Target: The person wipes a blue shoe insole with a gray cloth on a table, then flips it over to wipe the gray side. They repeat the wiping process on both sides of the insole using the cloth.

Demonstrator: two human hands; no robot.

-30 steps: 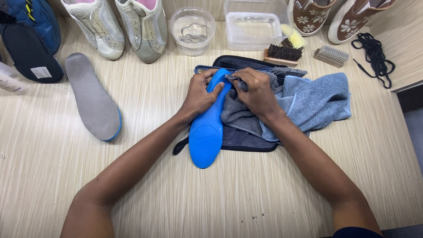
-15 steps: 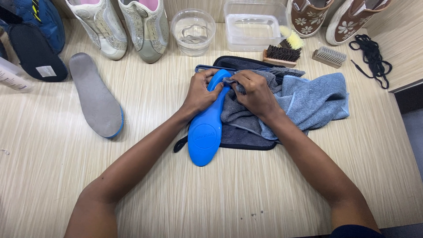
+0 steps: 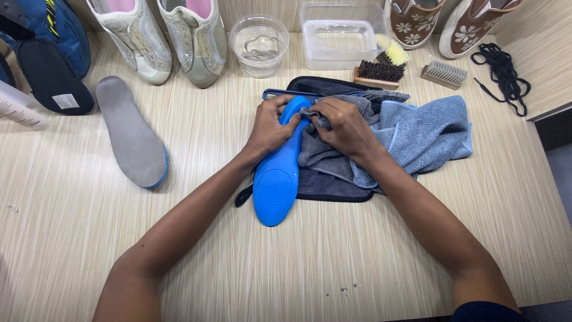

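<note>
A bright blue shoe insole (image 3: 277, 179) lies on a dark mat (image 3: 333, 188) in the middle of the wooden table (image 3: 298, 268). My left hand (image 3: 269, 128) grips the insole's upper end. My right hand (image 3: 345, 128) pinches a fold of the grey-blue cloth (image 3: 417, 134) against the insole's top. The rest of the cloth is bunched to the right, over the mat.
A grey insole (image 3: 131, 131) lies at left beside a dark insole (image 3: 50, 74) and blue shoe (image 3: 56, 30). Along the back stand pale sneakers (image 3: 173, 36), a round water bowl (image 3: 259, 45), a clear box (image 3: 342, 33), two brushes (image 3: 381, 68), brown floral shoes (image 3: 453, 21) and black laces (image 3: 503, 74).
Both hands stay on the insole's top end; the right hand has shifted the cloth only slightly. The view has drifted a little.
</note>
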